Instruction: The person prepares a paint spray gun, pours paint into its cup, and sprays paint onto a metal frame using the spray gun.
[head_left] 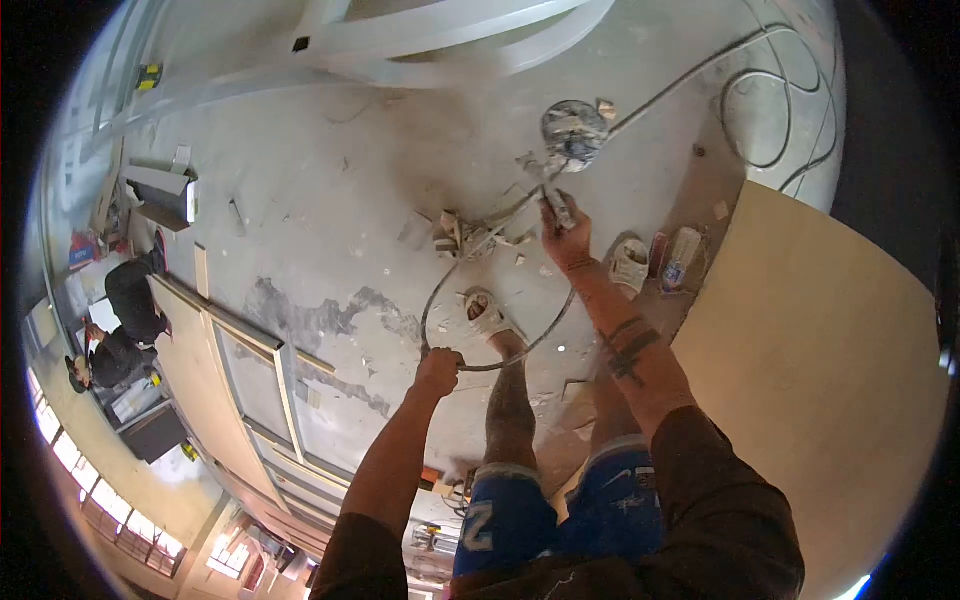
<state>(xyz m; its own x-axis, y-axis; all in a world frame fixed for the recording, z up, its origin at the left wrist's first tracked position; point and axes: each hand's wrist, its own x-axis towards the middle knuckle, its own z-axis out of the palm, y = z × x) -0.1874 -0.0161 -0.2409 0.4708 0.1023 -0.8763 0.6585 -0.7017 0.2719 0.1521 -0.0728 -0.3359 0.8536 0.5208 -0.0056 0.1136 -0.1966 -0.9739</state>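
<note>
Left hand (438,371) closed around a thin grey looped cable (488,368), right hand (567,238) gripping a small pale piece (563,211) beside the cable, round mottled-grey disc (574,130) just beyond, dusty grey floor (320,220)

Single head view, worn on the head. Faces forward and steeply down, past blue shorts (510,515) and bare legs (508,405), to the floor (300,165). Very wide, with a rounded field and black corners; bends straight edges into curves. Near: left hand (438,370), just below mid-height; right hand (567,237), above it, both well inside the field; tan panel (820,380) close on the right. Farther off: second person (133,300) toward the left edge, tipped sideways; windows (98,490) at lower left, small and slanting.
</note>
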